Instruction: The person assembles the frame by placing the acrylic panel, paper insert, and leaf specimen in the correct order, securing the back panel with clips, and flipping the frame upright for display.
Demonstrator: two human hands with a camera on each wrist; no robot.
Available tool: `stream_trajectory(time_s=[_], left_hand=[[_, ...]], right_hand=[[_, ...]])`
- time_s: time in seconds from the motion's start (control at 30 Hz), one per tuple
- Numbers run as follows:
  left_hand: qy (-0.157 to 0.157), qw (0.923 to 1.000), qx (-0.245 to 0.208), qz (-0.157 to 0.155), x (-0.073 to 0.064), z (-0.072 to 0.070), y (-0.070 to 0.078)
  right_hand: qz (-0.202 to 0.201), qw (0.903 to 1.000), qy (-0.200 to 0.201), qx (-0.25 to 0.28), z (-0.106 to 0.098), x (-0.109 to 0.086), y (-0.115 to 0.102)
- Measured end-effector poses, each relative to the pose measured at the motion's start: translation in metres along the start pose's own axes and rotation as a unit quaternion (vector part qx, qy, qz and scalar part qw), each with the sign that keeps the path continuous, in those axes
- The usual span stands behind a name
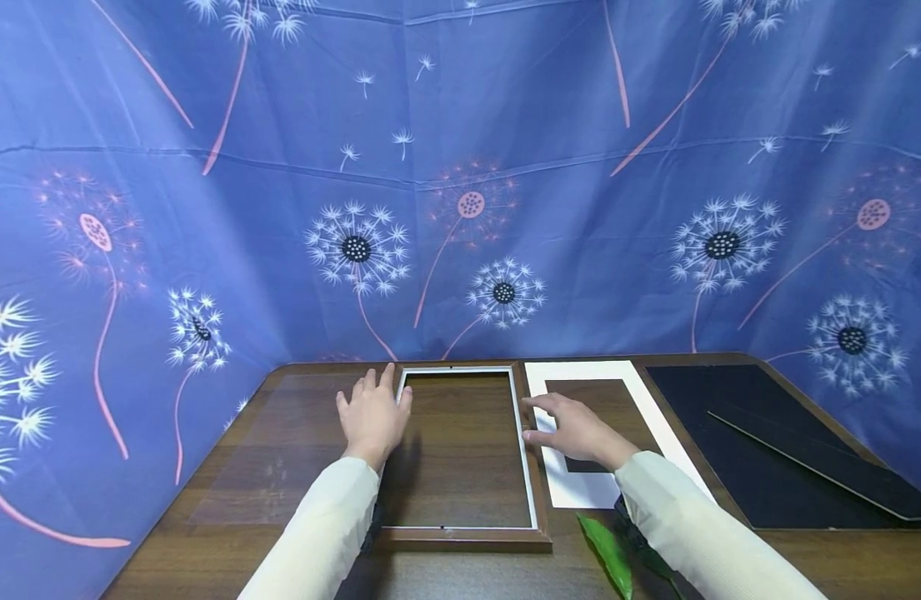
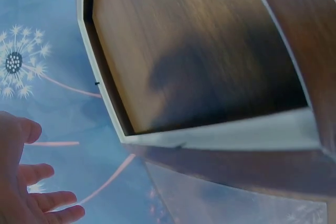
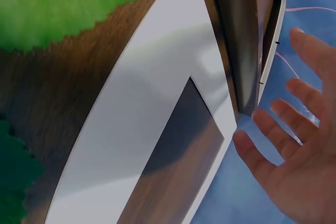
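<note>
An empty brown picture frame (image 1: 468, 540) with a pale inner lip lies on the wooden table, the tabletop showing through it. My left hand (image 1: 372, 415) is over its left side, fingers spread and holding nothing. In the left wrist view that hand (image 2: 39, 187) stays apart from the frame's corner (image 2: 241, 129). Near the frame's right side, my right hand (image 1: 576, 429) hovers with loosely bent fingers and nothing in them. Beneath it lies a white mat board (image 1: 580, 492) with a rectangular window. The right wrist view shows this hand (image 3: 296, 145) beside the mat (image 3: 142, 82).
A clear sheet (image 1: 257, 450) lies left of the frame. To the right is a black backing board (image 1: 700, 392) with a stand leg (image 1: 820, 450). Green leaves (image 1: 607, 554) lie at the front near my right sleeve. A blue dandelion-print cloth (image 1: 445, 125) hangs behind the table.
</note>
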State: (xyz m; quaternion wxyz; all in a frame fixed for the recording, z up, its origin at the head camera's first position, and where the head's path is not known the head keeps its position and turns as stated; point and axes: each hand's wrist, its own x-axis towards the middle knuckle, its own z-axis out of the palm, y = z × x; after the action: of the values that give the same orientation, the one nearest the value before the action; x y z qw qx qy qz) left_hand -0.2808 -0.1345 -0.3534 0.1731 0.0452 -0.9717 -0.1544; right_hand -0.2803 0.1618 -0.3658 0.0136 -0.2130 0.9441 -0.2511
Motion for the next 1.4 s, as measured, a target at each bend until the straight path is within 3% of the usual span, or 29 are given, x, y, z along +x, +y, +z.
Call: stream_trajectory(time_s=[0.37, 0.93, 1.4], left_hand=[[0.001, 0.9999, 0.001, -0.016, -0.001, -0.006, -0.016], [-0.033, 0.9983, 0.005, -0.047, -0.004, -0.020, -0.057], [-0.049, 0.9951, -0.025, -0.082, -0.008, -0.032, -0.089]], right_hand=[[0.002, 0.9982, -0.060, -0.009, 0.006, 0.003, 0.002], [0.010, 0.9974, -0.072, 0.001, 0.008, 0.003, 0.004], [0.021, 0.9949, -0.097, 0.012, 0.007, 0.006, 0.003]])
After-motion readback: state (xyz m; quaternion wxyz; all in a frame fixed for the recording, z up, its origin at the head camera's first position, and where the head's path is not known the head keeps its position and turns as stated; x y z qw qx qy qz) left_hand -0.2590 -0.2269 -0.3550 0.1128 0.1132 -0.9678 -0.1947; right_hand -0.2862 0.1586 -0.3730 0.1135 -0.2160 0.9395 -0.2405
